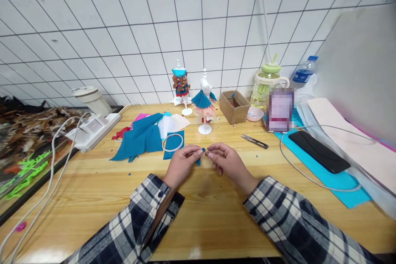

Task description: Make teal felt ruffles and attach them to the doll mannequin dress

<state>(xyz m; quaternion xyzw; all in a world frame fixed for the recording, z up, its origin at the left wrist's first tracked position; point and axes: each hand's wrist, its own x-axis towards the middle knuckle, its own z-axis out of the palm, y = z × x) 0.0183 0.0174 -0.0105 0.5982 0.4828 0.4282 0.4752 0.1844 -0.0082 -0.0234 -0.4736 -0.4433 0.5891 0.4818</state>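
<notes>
My left hand (185, 163) pinches a small folded teal piece (198, 162), cloth or crepe paper, between thumb and index finger. Just to its right, my right hand (227, 161) has thumb and index finger brought together; anything between them is too small to make out. Beyond the hands stands a white mini dress form (206, 84) wearing a pleated teal and pink skirt (203, 103). To the left lie a large teal sheet (144, 138) and a smaller teal piece (168, 154), with a pale ring (172, 149) on top of it.
Thread snips (255, 141) lie right of the hands. Behind them are a cardboard box (235, 111), pink dish (255, 114) and green-lidded jug (267, 82). A phone (318, 151) rests on blue sheets at right. A second dressed form (180, 86) stands behind; a power strip (95, 130) is left.
</notes>
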